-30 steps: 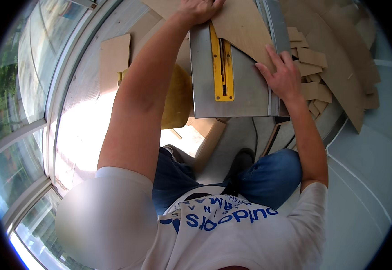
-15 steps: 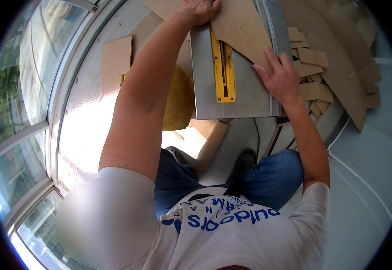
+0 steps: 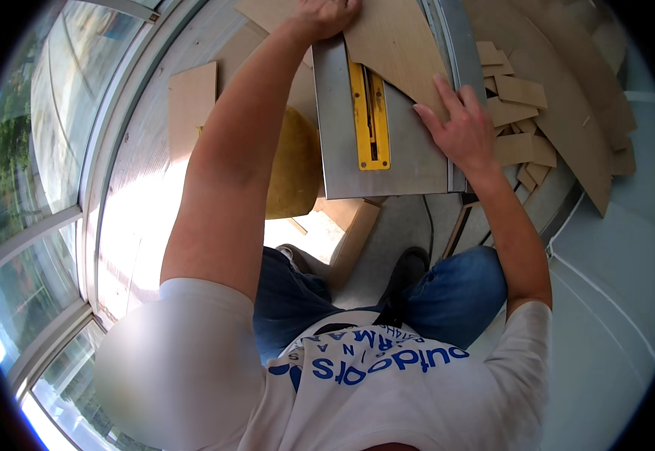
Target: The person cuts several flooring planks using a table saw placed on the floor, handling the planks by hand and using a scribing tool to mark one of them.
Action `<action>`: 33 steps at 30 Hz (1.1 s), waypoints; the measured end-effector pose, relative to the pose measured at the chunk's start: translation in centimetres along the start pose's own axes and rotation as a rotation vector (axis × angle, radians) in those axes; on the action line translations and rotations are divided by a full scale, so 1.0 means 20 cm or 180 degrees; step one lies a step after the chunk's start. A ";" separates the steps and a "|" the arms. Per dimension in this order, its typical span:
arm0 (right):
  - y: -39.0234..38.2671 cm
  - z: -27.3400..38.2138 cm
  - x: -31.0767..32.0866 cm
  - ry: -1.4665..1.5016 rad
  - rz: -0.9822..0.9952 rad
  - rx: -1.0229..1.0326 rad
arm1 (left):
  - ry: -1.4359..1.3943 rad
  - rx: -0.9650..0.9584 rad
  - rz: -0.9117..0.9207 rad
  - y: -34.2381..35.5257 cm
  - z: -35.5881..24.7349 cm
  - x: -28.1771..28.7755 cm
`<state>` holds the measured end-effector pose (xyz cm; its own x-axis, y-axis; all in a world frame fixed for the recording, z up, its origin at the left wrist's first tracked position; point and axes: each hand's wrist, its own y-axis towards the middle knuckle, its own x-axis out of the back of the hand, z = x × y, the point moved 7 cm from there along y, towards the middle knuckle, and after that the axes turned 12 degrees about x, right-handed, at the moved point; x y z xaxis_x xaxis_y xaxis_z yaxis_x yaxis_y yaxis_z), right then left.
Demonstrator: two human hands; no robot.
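Note:
A thin plywood board [image 3: 399, 45] with a slanting, angled near edge lies on the grey metal table of a table saw [image 3: 421, 165]. It partly covers the saw's yellow slotted insert [image 3: 372, 135]. At the board's far left edge, my left hand [image 3: 329, 16] is closed with bent fingers; the top of the picture cuts off part of it. My right hand [image 3: 464, 126] rests over the board's near right corner beside the metal fence [image 3: 459, 56]. Its fingers are spread, thumb pointing left and forefinger stretched forward. The blade cannot be made out in the slot.
Several wood offcuts [image 3: 519, 113] are heaped right of the saw, near large brown sheets [image 3: 568, 90]. A yellowish rounded object [image 3: 295, 165] stands left of the table. Below are a cardboard box [image 3: 353, 237] and a dark cord [image 3: 429, 225]. Windows [image 3: 49, 113] line the left.
The board and both hands have shifted slightly left and away from me over the saw table. The whole view has also moved a little.

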<state>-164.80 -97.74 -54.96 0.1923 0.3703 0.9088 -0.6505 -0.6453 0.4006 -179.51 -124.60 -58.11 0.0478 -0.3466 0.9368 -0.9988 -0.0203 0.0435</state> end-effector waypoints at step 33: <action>-0.03 -0.09 0.00 0.0005 0.0057 0.0022 | 0.0064 0.0014 -0.0178 -0.04 -0.06 0.00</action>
<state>-165.76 -96.17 -55.46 0.1795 0.3596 0.9157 -0.6487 -0.6565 0.3850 -178.73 -123.41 -57.64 0.1033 -0.3260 0.9397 -0.9946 -0.0431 0.0944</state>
